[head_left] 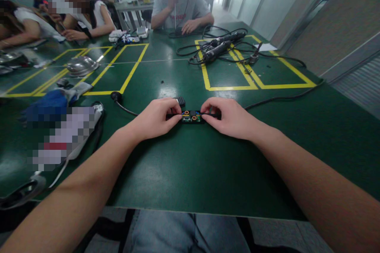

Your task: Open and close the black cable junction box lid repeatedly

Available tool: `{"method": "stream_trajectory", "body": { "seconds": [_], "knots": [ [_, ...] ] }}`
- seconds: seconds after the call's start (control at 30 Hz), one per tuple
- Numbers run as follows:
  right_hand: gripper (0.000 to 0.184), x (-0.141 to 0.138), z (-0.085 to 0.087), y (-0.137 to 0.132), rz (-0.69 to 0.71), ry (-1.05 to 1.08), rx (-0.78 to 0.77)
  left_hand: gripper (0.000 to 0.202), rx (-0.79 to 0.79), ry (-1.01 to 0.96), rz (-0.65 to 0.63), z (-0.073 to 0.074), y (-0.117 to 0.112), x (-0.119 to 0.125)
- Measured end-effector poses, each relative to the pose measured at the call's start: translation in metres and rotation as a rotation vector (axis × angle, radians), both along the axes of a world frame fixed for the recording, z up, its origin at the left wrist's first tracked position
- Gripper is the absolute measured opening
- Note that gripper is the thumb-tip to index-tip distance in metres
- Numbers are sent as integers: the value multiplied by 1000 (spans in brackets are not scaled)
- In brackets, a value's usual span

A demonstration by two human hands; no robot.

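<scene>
A small circuit board [192,117] with copper coils lies exposed in a narrow black case, near the middle of the table. My left hand [158,118] pinches its left end between thumb and fingers. At the opposite end, my right hand [231,118] is closed in a similar pinch. My fingers hide both ends, so the exact grip on case or cable cannot be seen. A black ribbed piece [180,101] sits just behind my left fingertips. One dark cable [127,110] leads left to a round black end [116,97]; another cable [279,98] runs off to the right.
The green table [190,178] bears yellow tape outlines [231,88]. Black corded tools [218,50] lie tangled at back right. On the left are a blue glove [50,104], a metal bowl [81,66] and a blurred pale package [68,134]. A person [181,6] sits opposite; others sit left.
</scene>
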State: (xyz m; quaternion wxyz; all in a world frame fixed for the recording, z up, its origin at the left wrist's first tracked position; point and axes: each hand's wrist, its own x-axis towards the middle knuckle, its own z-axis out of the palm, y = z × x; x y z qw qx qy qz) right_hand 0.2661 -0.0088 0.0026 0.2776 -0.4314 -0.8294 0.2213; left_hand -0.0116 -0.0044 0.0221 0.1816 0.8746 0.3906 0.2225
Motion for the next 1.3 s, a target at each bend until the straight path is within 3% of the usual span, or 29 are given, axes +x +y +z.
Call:
{"method": "stream_trajectory", "body": {
  "seconds": [0.33,0.7,0.87,1.0,1.1,1.3],
  "knots": [
    [9,9,-1,11,32,49,-58,16,-86,-12,-57,1,11,-11],
    [9,7,-1,10,34,-11,18,19,12,42,-58,-2,10,-12],
    [9,7,-5,10,34,17,39,19,143,27,23,-8,7,-8],
    [11,4,-5,6,32,13,97,30,198,-4,188,-16,12,-7],
    [15,0,-6,3,23,22,140,40,127,22,287,-21,19,-10],
    [20,-5,-8,1,-45,78,85,42,34,-5,338,-20,21,-11]
  ]
}}
